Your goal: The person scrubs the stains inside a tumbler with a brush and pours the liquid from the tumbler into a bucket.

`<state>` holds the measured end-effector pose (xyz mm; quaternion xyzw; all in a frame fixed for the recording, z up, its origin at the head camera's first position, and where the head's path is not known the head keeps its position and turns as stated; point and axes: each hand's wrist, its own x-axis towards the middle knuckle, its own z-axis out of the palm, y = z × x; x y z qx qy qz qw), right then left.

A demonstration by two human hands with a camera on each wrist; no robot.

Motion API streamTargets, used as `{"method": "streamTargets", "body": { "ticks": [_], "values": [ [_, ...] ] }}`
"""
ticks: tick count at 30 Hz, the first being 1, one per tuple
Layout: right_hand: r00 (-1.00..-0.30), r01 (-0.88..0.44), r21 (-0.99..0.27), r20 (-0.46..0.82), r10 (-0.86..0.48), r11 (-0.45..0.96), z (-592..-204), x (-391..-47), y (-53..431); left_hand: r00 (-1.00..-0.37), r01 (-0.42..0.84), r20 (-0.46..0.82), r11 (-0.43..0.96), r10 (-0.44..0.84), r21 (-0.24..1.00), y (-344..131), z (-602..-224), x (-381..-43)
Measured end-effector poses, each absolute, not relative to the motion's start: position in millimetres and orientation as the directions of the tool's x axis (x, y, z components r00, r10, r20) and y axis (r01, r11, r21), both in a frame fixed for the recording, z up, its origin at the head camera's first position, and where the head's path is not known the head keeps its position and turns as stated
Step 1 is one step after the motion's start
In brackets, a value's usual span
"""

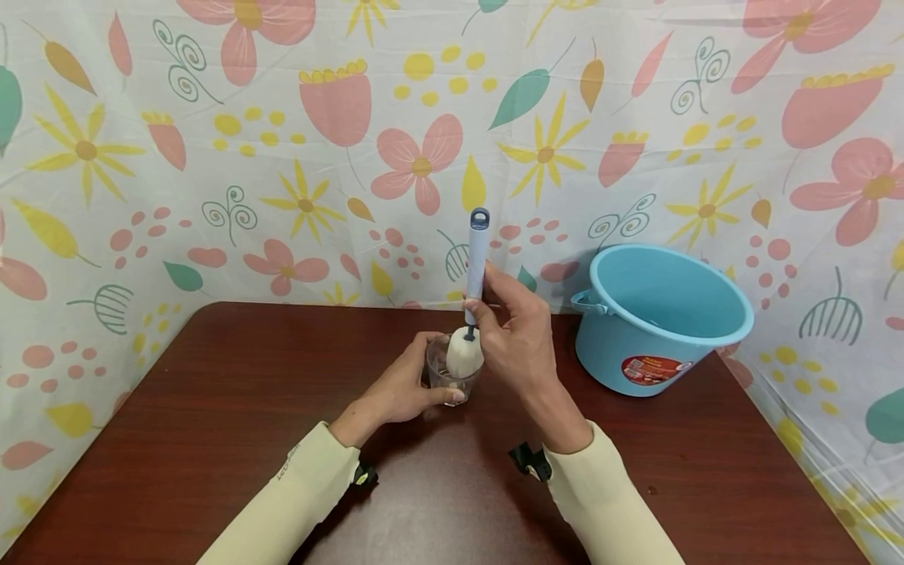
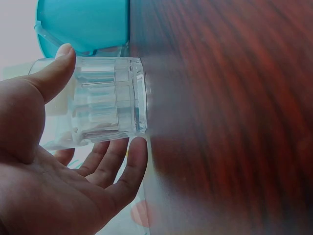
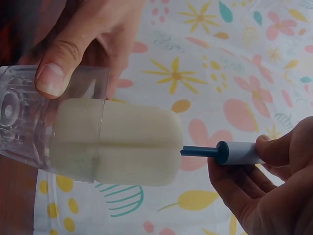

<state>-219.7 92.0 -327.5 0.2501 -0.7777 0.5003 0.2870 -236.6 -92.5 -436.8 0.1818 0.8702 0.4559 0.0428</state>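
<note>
A clear glass cup (image 1: 439,377) stands upright on the table, its base against the wood in the left wrist view. My left hand (image 1: 397,384) holds it, thumb on the near side and fingers around the far side. My right hand (image 1: 521,337) grips the pale handle (image 1: 477,259) of a sponge cup brush from above. The brush's white sponge head (image 3: 139,142) is partly inside the cup, with its upper part above the rim. A dark stem (image 3: 198,151) joins head and handle. The handle stands nearly upright.
A light-blue bucket (image 1: 653,329) with a red label stands at the table's right rear. The dark reddish wooden table (image 1: 233,408) ends at the back against a floral curtain (image 1: 424,94). Black wrist straps (image 1: 531,461) show at both cuffs.
</note>
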Motion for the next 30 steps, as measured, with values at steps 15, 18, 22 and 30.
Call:
{"method": "streamTargets", "body": {
  "ticks": [15,18,22,30],
  "values": [
    [-0.734,-0.650,-0.660,0.673,-0.090,0.377,-325.8,-217.0,92.2,-0.927,0.284,0.093,0.520,0.363,0.805,-92.9,-437.3,-236.0],
    [-0.741,-0.642,-0.663,0.666,-0.087,0.385,-324.7,-216.2,92.3,-0.927,0.287,0.093,0.527,0.363,0.800,-93.1,-438.0,-236.1],
    [-0.746,-0.634,-0.663,0.660,-0.088,0.397,-323.6,-214.9,92.5,-0.926,0.289,0.094,0.528,0.365,0.799,-93.5,-438.3,-236.3],
    [-0.749,-0.626,-0.658,0.657,-0.089,0.418,-322.9,-213.8,93.9,-0.925,0.291,0.101,0.512,0.367,0.808,-93.0,-437.5,-235.8]
  ]
}}
